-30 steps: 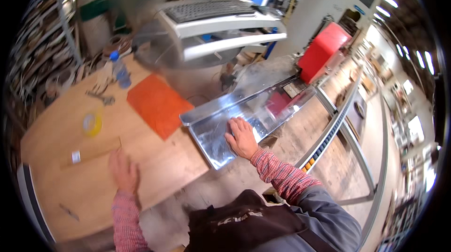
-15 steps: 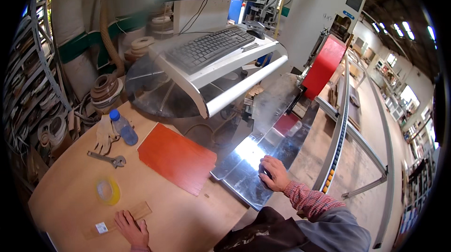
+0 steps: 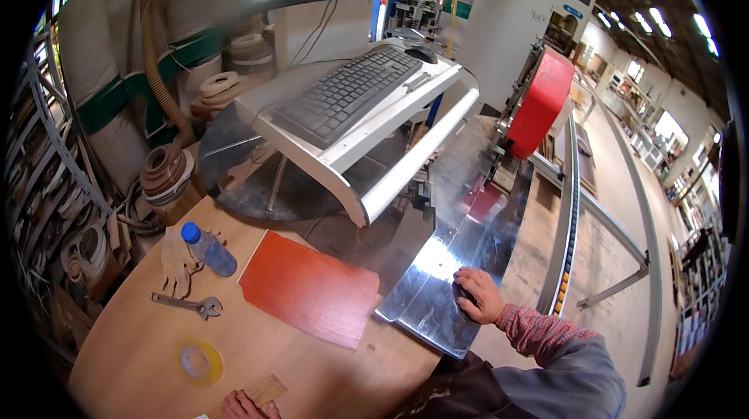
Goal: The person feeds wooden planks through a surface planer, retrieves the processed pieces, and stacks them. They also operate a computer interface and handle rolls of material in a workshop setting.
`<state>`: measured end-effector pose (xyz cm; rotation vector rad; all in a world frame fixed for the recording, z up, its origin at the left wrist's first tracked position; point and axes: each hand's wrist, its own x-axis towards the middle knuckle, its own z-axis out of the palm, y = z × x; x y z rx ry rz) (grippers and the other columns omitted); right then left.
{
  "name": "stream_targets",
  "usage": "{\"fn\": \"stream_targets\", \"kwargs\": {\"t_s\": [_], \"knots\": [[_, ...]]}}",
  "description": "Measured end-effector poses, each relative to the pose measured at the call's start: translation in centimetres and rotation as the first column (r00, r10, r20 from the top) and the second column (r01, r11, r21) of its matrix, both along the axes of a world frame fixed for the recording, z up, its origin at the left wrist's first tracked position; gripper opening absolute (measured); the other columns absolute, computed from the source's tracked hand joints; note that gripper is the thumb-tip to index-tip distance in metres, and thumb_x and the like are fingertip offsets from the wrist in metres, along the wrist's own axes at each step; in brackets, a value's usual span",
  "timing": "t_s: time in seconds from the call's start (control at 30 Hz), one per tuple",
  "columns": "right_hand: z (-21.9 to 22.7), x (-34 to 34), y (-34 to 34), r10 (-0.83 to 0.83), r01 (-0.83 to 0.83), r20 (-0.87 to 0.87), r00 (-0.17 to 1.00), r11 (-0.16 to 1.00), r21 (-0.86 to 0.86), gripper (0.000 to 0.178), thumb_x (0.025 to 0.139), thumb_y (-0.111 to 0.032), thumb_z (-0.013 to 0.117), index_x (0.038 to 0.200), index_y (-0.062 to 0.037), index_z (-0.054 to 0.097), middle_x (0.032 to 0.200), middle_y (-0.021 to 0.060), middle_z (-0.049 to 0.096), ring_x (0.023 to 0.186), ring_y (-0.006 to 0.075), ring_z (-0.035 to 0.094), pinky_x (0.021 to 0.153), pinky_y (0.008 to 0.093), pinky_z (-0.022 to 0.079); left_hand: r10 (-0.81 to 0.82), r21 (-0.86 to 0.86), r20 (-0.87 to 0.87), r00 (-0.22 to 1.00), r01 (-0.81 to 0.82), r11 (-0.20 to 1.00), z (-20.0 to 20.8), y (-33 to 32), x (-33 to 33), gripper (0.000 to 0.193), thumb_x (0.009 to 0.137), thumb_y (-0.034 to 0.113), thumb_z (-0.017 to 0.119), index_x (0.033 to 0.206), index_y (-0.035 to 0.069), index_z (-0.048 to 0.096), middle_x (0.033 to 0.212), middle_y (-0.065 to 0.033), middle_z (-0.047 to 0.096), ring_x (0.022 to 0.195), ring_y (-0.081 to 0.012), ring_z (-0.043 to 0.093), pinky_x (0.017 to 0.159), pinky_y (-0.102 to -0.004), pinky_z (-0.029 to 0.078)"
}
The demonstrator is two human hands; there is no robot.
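Resting on the shiny metal plate (image 3: 425, 302) at the right end of the surface (image 3: 140, 353), the right hand (image 3: 480, 296) is curling its fingers; a dark patch is showing under them, and whether this grip is holding something cannot be told. The left hand (image 3: 248, 406) is touching the wooden strip (image 3: 271, 388), its grip being too cut off by the lower edge to read. A second ago that hand was blurring beside the strip's end; now its fingers are overlapping the wood. The right hand is staying on the plate. Between the hands, an orange sheet (image 3: 308, 290) is lying flat. Farther out, a blue-capped bottle (image 3: 214, 254) is standing beside a glove (image 3: 179, 267), its contents remaining unclear. At far left, a rack (image 3: 61, 150) is holding jumbled coils and strips.
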<state>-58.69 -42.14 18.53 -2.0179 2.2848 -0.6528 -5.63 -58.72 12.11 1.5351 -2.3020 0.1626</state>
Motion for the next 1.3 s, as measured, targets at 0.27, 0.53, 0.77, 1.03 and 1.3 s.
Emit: {"fn": "stream_targets", "kwargs": {"t_s": [0.27,0.53,0.77,1.03,1.3], "knots": [[-0.3,-0.2,0.5,-0.008,0.008,0.002,1.000,1.000,-0.023,0.040,0.085,-0.024,0.060,0.119,-0.0024,0.057,0.126,0.0168,0.056,0.122,0.0364,0.050,0.103,0.0465,0.039,-0.026,-0.064,-0.018,0.999,0.025,0.998,-1.1,0.7,0.3,0.063,0.086,0.048,0.063,0.129,0.002,0.054,0.125,-0.0224,0.054,0.118,-0.0432,0.049,0.101,-0.0591,0.038],[-0.5,-0.3,0.7,0.003,-0.002,0.028,1.000,0.998,-0.056,0.040,0.085,-0.024,0.061,0.118,-0.0022,0.057,0.125,0.0169,0.056,0.121,0.0361,0.051,0.102,0.0458,0.039,-0.008,0.082,-0.046,0.999,0.012,0.997,-2.3,1.0,0.9,0.066,0.086,0.044,0.060,0.131,-0.004,0.049,0.130,-0.0261,0.050,0.124,-0.0477,0.043,0.105,-0.0612,0.031],[-0.7,-0.4,0.6,0.006,-0.004,0.024,1.000,0.999,-0.054,0.040,0.085,-0.024,0.061,0.118,-0.0021,0.057,0.125,0.0172,0.056,0.120,0.0363,0.051,0.102,0.0457,0.039,0.004,-0.030,0.005,1.000,-0.004,1.000,-1.1,0.6,0.1,0.062,0.083,0.044,0.068,0.129,0.004,0.055,0.123,-0.0193,0.055,0.119,-0.0414,0.049,0.102,-0.0594,0.038],[-0.5,-0.3,0.1,-0.001,0.003,0.025,1.000,0.999,-0.046,0.039,0.084,-0.024,0.061,0.117,-0.0024,0.058,0.124,0.0164,0.056,0.119,0.0360,0.051,0.101,0.0458,0.039,-0.002,0.011,0.000,1.000,0.002,1.000,-1.2,0.0,0.1,0.063,0.083,0.044,0.067,0.130,0.005,0.055,0.127,-0.0177,0.055,0.125,-0.0405,0.047,0.105,-0.0602,0.034],[-0.3,0.0,-0.5,-0.011,0.011,0.000,1.000,0.999,-0.035,0.039,0.084,-0.025,0.061,0.117,-0.0032,0.058,0.123,0.0163,0.056,0.118,0.0360,0.051,0.101,0.0463,0.040,-0.001,0.050,-0.016,1.000,0.002,0.999,-1.4,-0.3,0.3,0.064,0.084,0.046,0.065,0.132,0.005,0.053,0.130,-0.0174,0.054,0.128,-0.0398,0.045,0.106,-0.0606,0.032]]}}
